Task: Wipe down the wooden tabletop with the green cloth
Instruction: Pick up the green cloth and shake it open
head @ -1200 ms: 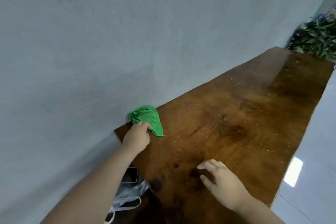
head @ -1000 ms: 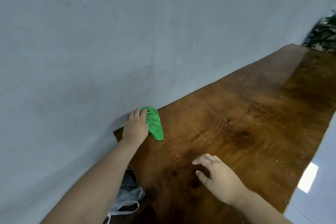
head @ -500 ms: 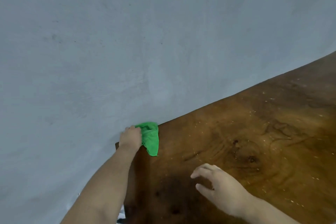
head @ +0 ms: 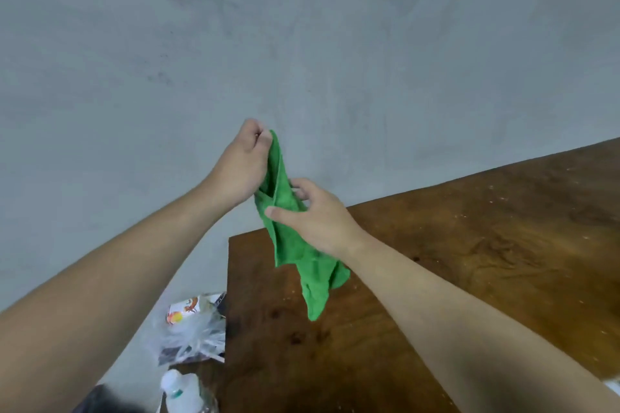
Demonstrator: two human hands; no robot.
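Observation:
The green cloth (head: 295, 245) hangs in the air above the left end of the wooden tabletop (head: 469, 261). My left hand (head: 240, 164) pinches its top corner, raised in front of the grey wall. A little lower, my right hand (head: 315, 214) grips the cloth's middle with thumb and fingers. The cloth's loose lower end dangles over the wood without touching it. Pale crumbs speckle the brown tabletop.
A grey wall (head: 302, 43) runs along the table's far edge. Below the table's left end lie a clear plastic bag with printed packets (head: 191, 329) and a plastic bottle with a white cap (head: 183, 392).
The cloth has been lifted off the table's far left corner by my left hand. My right hand left the tabletop and took hold of the cloth too. The view has shifted left.

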